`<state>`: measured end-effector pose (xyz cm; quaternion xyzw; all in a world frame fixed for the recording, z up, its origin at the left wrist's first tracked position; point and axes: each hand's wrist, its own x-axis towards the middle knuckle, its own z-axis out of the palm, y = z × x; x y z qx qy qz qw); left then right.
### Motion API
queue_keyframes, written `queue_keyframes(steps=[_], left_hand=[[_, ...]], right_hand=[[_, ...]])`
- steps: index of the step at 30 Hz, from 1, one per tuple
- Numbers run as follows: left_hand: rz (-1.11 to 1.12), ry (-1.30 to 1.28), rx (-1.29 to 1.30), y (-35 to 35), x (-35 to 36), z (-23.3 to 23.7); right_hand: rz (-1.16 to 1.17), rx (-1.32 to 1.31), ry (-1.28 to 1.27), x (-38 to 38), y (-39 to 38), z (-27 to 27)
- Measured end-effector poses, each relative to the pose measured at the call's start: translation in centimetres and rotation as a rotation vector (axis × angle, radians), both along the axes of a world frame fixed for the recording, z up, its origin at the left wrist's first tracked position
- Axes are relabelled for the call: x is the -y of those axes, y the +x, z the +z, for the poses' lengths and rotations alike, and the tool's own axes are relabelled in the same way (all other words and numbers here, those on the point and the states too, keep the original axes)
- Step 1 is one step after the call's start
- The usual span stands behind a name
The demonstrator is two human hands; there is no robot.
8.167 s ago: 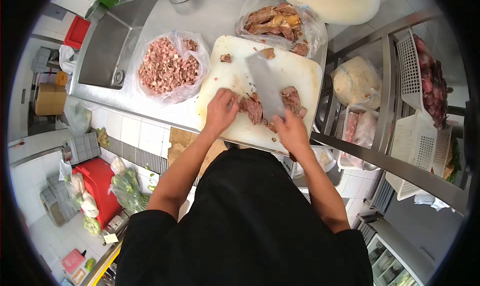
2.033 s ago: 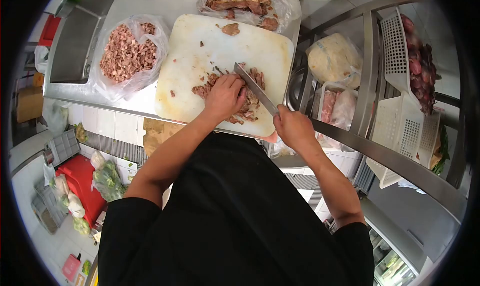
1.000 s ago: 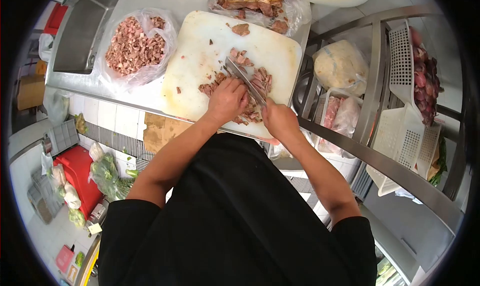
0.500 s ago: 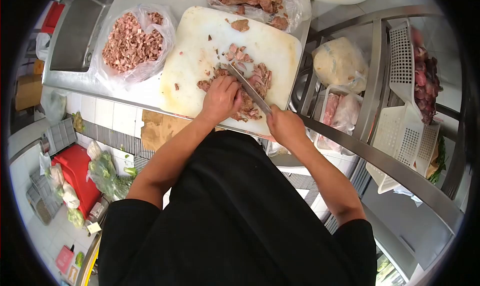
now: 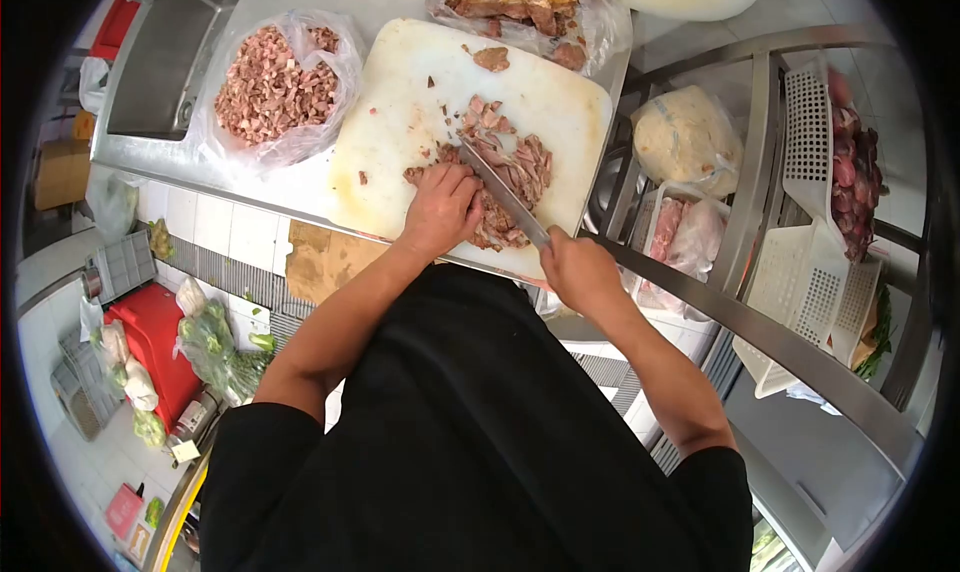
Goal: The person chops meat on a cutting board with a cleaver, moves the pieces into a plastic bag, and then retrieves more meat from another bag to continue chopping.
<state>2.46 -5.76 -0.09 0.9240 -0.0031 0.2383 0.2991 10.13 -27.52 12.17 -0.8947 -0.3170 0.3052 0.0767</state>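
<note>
My right hand [image 5: 580, 270] grips the handle of a kitchen knife [image 5: 508, 198], its blade pointing up and left over the cutting board. With fingers curled together, my left hand [image 5: 441, 210] presses down on pieces of cooked meat [image 5: 500, 234] beside the blade. Part of that meat is hidden under the fingers. Sliced and chopped meat [image 5: 523, 167] lies on the knife's far side. All of this rests on a white cutting board [image 5: 400, 102] at the front of the steel counter.
Left of the board, a clear plastic bag [image 5: 345, 57] holds diced meat [image 5: 270, 87]. Larger cooked meat chunks [image 5: 520, 0] lie on plastic behind it. A steel sink [image 5: 165, 57] is at far left. A metal rack [image 5: 690, 292] with white baskets [image 5: 808, 142] stands close on my right.
The knife and my right hand have shifted slightly down and right, and more cut meat shows beyond the blade. My left hand stays on the meat. The whole view has shifted slightly.
</note>
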Motion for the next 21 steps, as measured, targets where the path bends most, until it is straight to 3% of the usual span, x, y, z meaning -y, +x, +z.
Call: queue_keyframes(steps=[6,10,12,14,18,21], left_hand=[[0.006,0.029,-0.075,0.1,0.1,-0.2],[-0.047,-0.008,-0.009,0.4,-0.6,0.8],[0.019,0.026,0.061,-0.3,-0.6,2.4],[0.032,0.030,0.016,-0.8,-0.6,1.1],[0.067,0.038,0.004,-0.8,-0.3,-0.1],[0.050,0.039,-0.022,-0.8,-0.4,-0.1]], right_hand=[[-0.025,0.096,0.118,-5.8,1.0,-5.3],[0.010,0.116,0.253,-5.7,2.2,-3.4],[-0.016,0.062,0.176,-3.6,1.4,-0.7],[0.042,0.027,0.091,-1.4,0.4,0.6],[0.014,0.028,0.066,-0.9,-1.1,-3.0],[-0.021,0.086,0.124,-6.1,0.3,-4.7]])
